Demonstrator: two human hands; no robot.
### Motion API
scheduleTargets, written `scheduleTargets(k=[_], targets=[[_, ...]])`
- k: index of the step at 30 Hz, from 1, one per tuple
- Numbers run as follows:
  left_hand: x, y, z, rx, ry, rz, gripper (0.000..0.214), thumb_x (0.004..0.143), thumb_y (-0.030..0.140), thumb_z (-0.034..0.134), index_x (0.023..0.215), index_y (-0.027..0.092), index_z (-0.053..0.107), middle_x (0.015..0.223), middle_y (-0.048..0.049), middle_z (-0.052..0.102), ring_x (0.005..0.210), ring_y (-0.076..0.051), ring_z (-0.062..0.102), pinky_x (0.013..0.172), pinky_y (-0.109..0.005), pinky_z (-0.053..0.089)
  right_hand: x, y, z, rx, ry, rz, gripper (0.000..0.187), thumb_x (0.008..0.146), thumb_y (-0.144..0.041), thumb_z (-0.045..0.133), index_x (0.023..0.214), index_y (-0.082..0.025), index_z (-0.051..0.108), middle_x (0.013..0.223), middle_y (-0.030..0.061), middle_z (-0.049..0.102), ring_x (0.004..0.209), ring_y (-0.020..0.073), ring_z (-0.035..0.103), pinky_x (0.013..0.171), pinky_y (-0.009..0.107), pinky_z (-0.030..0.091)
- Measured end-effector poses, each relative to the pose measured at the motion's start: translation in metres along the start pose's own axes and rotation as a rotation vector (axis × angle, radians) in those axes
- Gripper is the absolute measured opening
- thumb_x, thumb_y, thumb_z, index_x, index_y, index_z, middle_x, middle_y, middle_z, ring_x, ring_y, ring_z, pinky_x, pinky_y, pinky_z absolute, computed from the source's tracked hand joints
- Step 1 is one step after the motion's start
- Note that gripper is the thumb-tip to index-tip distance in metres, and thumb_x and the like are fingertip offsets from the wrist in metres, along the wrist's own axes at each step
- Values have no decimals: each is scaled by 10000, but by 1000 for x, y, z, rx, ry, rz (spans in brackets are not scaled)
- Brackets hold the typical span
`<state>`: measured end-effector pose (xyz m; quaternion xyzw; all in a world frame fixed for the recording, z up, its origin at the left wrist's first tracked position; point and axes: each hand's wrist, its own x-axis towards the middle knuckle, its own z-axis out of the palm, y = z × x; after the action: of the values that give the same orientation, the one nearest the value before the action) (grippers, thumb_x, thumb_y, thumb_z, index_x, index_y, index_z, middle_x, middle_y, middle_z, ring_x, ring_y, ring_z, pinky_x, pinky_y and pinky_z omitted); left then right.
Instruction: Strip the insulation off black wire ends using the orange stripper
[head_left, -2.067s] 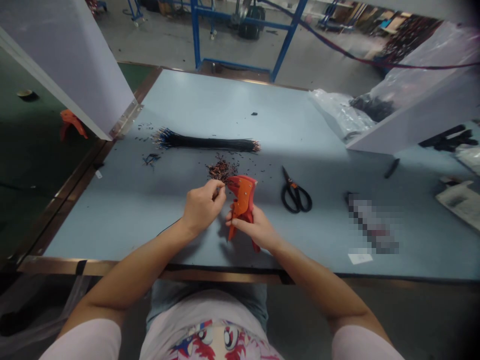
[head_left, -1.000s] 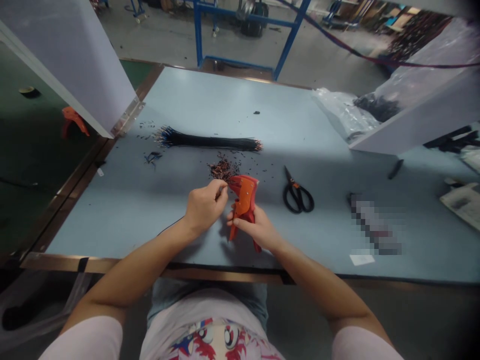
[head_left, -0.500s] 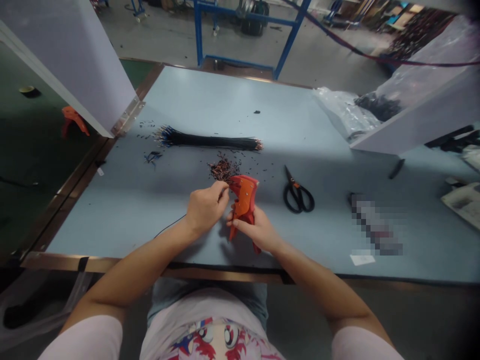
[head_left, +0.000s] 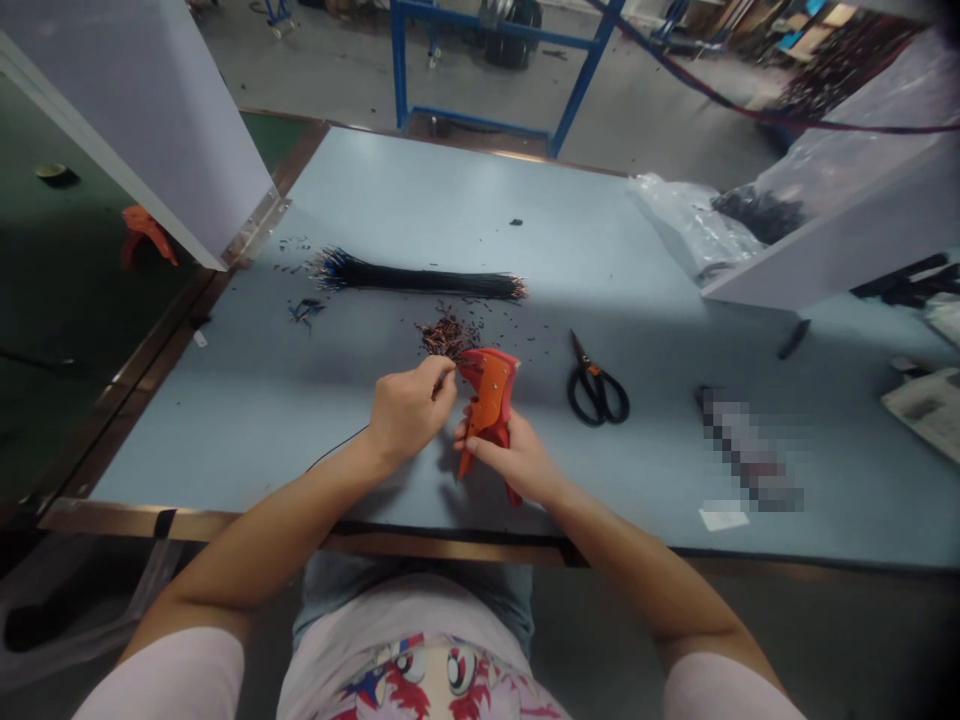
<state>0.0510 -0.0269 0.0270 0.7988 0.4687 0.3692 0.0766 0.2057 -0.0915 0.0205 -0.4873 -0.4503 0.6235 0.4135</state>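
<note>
Pinched in my left hand [head_left: 411,408] is a thin black wire [head_left: 341,447], its tail trailing out past my wrist. The fingertips are at the jaws of a red and orange wire stripper [head_left: 491,392], where the wire's end is too small to make out. My right hand [head_left: 517,455] wraps around the stripper's handles. Just beyond the jaws is a small pile of wire scraps [head_left: 444,335]. Farther back lies a long bundle of black wires [head_left: 427,283], with bare ends at the right and blue showing at the left.
Black-handled scissors [head_left: 596,390] lie right of my right hand. A pixelated object [head_left: 750,450] and a white paper slip [head_left: 724,516] are farther right. Upright panels [head_left: 150,110] flank the table [head_left: 247,400]. Clear plastic bags [head_left: 686,220] rest at the back right. Another orange tool [head_left: 146,238] is at far left.
Almost nothing differs. The view has shifted very slightly, and both hands keep their places on the wire and the stripper.
</note>
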Motion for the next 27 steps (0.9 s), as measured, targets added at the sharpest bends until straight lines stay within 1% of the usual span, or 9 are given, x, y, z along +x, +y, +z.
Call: scheduleTargets(k=[5, 10, 13, 17, 21, 24, 27], targets=[[0, 0, 0, -13, -43, -13, 134, 832, 202, 504, 888, 176, 623, 648, 0, 662, 563, -101, 598, 573, -201, 409, -1, -3, 2, -27, 3, -8, 299, 714, -202, 654, 956, -176, 480, 888, 56, 626, 791, 193, 650, 735, 373, 548], [0, 0, 1, -30, -30, -3, 133, 834, 208, 511, 901, 183, 623, 644, 10, 655, 548, -91, 579, 571, -196, 405, -2, -3, 2, -16, 2, 3, 306, 721, -208, 651, 971, -181, 478, 892, 53, 624, 783, 194, 650, 681, 352, 554], [0, -1, 1, -41, -34, 11, 137, 838, 216, 509, 901, 184, 626, 660, 9, 657, 558, -87, 576, 581, -193, 406, -2, -1, 1, -9, 3, 0, 308, 722, -209, 657, 973, -180, 480, 889, 50, 626, 779, 186, 648, 695, 349, 553], [1, -1, 0, -28, 0, 3, 136, 829, 214, 520, 891, 188, 638, 652, 13, 656, 550, -87, 573, 568, -198, 395, 0, 1, -1, -7, -2, -6, 309, 726, -209, 659, 977, -178, 482, 899, 54, 632, 797, 192, 654, 737, 370, 548], [3, -1, -3, 0, 29, -29, 133, 823, 232, 534, 876, 199, 651, 640, 17, 657, 548, -93, 579, 559, -202, 390, 1, 2, -1, 42, -5, 13, 302, 729, -212, 663, 976, -180, 491, 897, 48, 634, 793, 183, 658, 733, 355, 544], [7, -4, -6, 5, 74, -50, 154, 839, 248, 518, 897, 202, 653, 692, 6, 681, 578, -96, 594, 580, -201, 400, 3, 3, -2, 99, 52, 39, 319, 708, -231, 689, 965, -174, 510, 886, 47, 644, 771, 178, 661, 716, 344, 543], [13, -11, -10, 46, 149, -87, 185, 857, 261, 500, 951, 205, 648, 762, -10, 698, 639, -108, 615, 603, -206, 405, 7, 4, -8, 221, 182, 49, 345, 682, -240, 710, 966, -175, 525, 883, 49, 659, 762, 188, 666, 715, 353, 545]])
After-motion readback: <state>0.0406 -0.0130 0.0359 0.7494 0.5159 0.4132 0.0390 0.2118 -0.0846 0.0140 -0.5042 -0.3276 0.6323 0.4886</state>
